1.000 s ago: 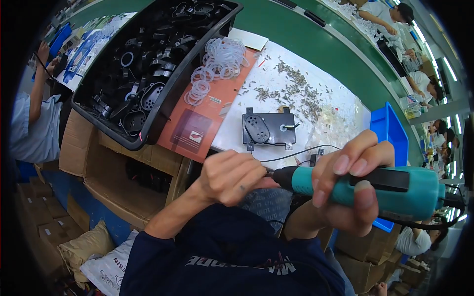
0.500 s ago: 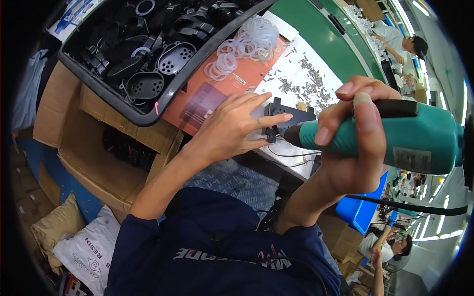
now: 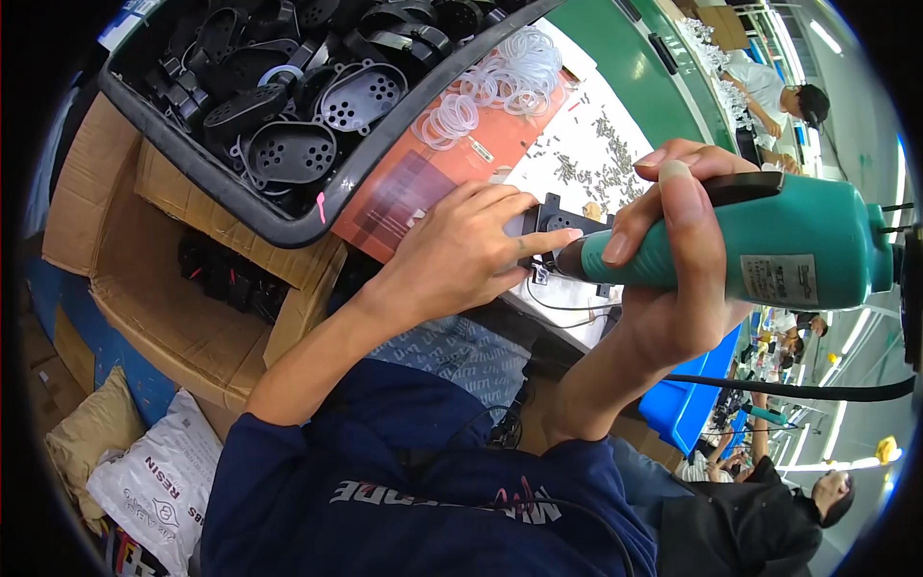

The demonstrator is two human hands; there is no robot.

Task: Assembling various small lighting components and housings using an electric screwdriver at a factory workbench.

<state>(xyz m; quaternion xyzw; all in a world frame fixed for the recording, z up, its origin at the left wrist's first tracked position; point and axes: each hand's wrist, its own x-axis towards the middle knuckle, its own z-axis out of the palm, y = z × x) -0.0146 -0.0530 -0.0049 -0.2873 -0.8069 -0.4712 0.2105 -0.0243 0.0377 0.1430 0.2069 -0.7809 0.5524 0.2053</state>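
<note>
My right hand (image 3: pixel 687 226) is wrapped round a green electric screwdriver (image 3: pixel 817 236), held nearly level with its dark nose pointing left. That nose meets the near edge of a black plastic housing (image 3: pixel 567 221); the bit's tip is hard to make out. On the housing's left side, my left hand (image 3: pixel 461 245) steadies it, index finger stretched across the top and thumb at the near edge. A thin dark wire (image 3: pixel 567 308) runs from the housing's near side. Behind it, many small screws (image 3: pixel 606 159) lie scattered on a white sheet (image 3: pixel 538 178).
Clear rings (image 3: pixel 519 72) are heaped on an orange-red board (image 3: pixel 370 216). A black bin (image 3: pixel 260 229) full of black housings stands at left, above an open cardboard box (image 3: pixel 163 332). A blue bin (image 3: pixel 673 423) and a black cable (image 3: pixel 798 390) are at right. Several people sit beyond.
The view has shifted slightly, and the screwdriver's rear now sits a little higher in it. Both hands keep their hold at the housing. A person in black has appeared at lower right.
</note>
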